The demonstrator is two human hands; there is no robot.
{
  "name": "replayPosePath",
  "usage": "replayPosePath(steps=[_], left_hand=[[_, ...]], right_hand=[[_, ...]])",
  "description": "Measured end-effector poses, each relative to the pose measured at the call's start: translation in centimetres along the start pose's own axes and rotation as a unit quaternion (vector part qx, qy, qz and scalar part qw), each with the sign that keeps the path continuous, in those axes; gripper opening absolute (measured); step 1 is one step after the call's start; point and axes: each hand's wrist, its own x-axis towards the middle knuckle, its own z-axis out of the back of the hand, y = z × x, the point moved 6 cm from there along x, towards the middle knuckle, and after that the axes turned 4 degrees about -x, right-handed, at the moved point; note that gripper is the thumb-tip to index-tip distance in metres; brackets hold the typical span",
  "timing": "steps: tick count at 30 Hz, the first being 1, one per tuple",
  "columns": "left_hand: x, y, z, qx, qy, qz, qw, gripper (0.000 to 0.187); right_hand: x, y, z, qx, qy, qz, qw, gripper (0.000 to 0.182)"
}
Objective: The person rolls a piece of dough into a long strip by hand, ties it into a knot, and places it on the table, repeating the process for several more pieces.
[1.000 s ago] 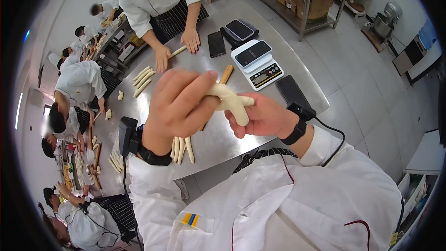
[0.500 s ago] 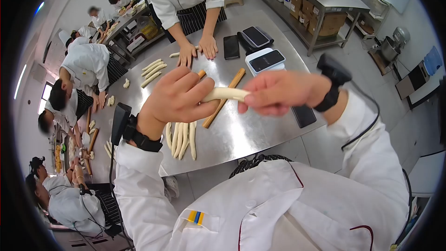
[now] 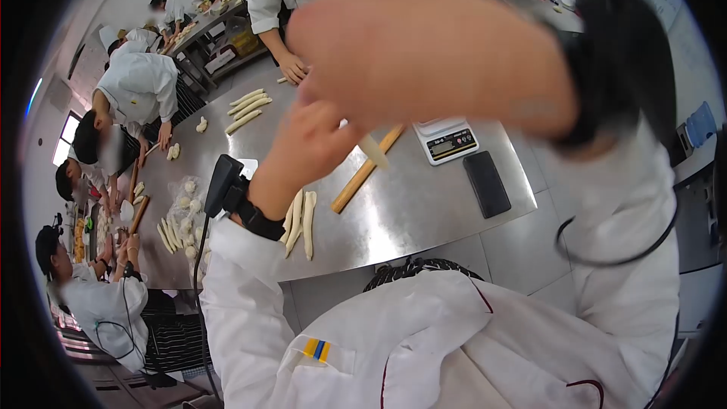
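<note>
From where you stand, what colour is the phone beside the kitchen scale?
The phone looks black; it shows best in the head view.

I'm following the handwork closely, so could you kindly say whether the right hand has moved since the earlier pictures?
Yes: from just below the scale in view, the right hand has swung up and left past it, over the left hand.

Teaching or production bakery kitchen: steel table (image 3: 394,231), dough strips (image 3: 248,106), rolling pin (image 3: 366,170), digital scale (image 3: 447,141), white jackets

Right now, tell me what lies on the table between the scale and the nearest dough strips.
A wooden rod lies slantwise between the scale and those dough strips; head view.
</note>
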Motion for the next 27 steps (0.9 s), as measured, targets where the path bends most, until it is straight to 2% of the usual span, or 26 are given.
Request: replayPosePath(steps=[1,2,3,4,5,6,7,8,10,11,13,14,16,17,18,20,21,22,23,24,26,27], left_hand=[[-1.0,2.5,-0.7,-0.132,-0.060,0.094,0.985,0.028],[-0.3,2.0,-0.3,-0.127,-0.063,0.092,0.986,0.028],[1.2,0.8,1.4,-0.124,-0.132,0.084,0.980,0.027],[2.8,-0.7,3.3,-0.119,-0.201,0.073,0.970,0.026],[4.1,-2.1,5.1,-0.113,-0.270,0.063,0.954,0.025],[4.8,-2.8,6.6,-0.107,-0.337,0.053,0.934,0.024],[5.6,-3.3,7.1,-0.148,-0.326,0.010,0.934,0.028],[6.6,-4.3,7.2,-0.197,-0.336,-0.022,0.921,0.026],[8.6,-6.2,7.8,-0.181,-0.309,-0.029,0.933,0.024],[9.4,-6.5,8.3,-0.179,-0.310,-0.031,0.933,0.024],[10.7,-7.3,8.4,-0.044,-0.287,-0.022,0.957,0.022],[11.1,-7.5,8.3,-0.049,-0.285,-0.025,0.957,0.022],[11.2,-7.2,8.3,-0.047,-0.286,-0.018,0.957,0.023],[11.4,-7.6,8.7,-0.040,-0.266,-0.021,0.963,0.024],[11.3,-7.6,8.7,-0.040,-0.259,-0.026,0.965,0.023],[11.3,-7.5,9.1,-0.061,-0.221,-0.051,0.972,0.022],[11.4,-7.4,9.6,-0.059,-0.219,-0.050,0.973,0.022],[11.7,-7.4,9.4,-0.096,-0.163,-0.050,0.981,0.021],[11.9,-7.4,9.2,-0.134,-0.106,-0.050,0.984,0.020],[11.9,-7.4,9.6,-0.134,-0.106,-0.049,0.984,0.020],[11.8,-7.5,8.4,-0.122,0.032,-0.028,0.992,0.023],[11.6,-7.4,8.3,-0.123,0.048,-0.029,0.991,0.022]], right_hand=[[-1.4,2.9,0.8,0.030,-0.199,0.008,0.980,0.012],[-1.3,4.8,0.6,0.104,-0.096,-0.067,0.988,0.020],[-2.1,6.3,0.0,0.120,-0.167,-0.126,0.971,0.026],[-3.1,7.4,-0.7,0.229,-0.281,-0.122,0.924,0.030],[-4.2,8.1,-1.9,0.335,-0.385,-0.111,0.853,0.036],[-5.1,9.1,-4.5,0.497,-0.399,-0.099,0.764,0.041],[-5.8,9.8,-7.0,0.642,-0.395,-0.087,0.651,0.046],[-6.0,10.1,-8.8,0.641,-0.393,-0.081,0.654,0.046],[-6.1,10.7,-9.8,0.714,-0.432,0.078,0.546,0.055],[-5.9,10.9,-9.8,0.713,-0.431,0.080,0.547,0.055],[-5.6,11.3,-9.8,0.743,-0.429,0.108,0.502,0.052],[-5.8,11.1,-9.9,0.741,-0.434,0.104,0.502,0.052],[-5.7,10.9,-10.6,0.795,-0.387,0.141,0.446,0.047],[-5.7,10.5,-11.1,0.840,-0.385,0.116,0.365,0.033],[-6.0,9.9,-11.8,0.838,-0.388,0.117,0.365,0.033],[-6.0,8.5,-15.5,0.918,-0.309,0.130,0.213,0.029],[-5.8,8.0,-16.8,0.936,-0.285,0.128,0.161,0.024],[-5.2,7.3,-16.8,0.952,-0.259,0.125,0.108,0.020],[-4.6,6.3,-15.9,0.942,-0.260,0.180,0.112,0.023],[-6.2,6.2,-17.0,0.952,-0.299,-0.004,0.063,0.020],[-7.2,4.7,-15.8,0.925,-0.347,-0.046,0.147,0.019],[-7.7,3.8,-16.4,0.925,-0.347,-0.047,0.145,0.019]])
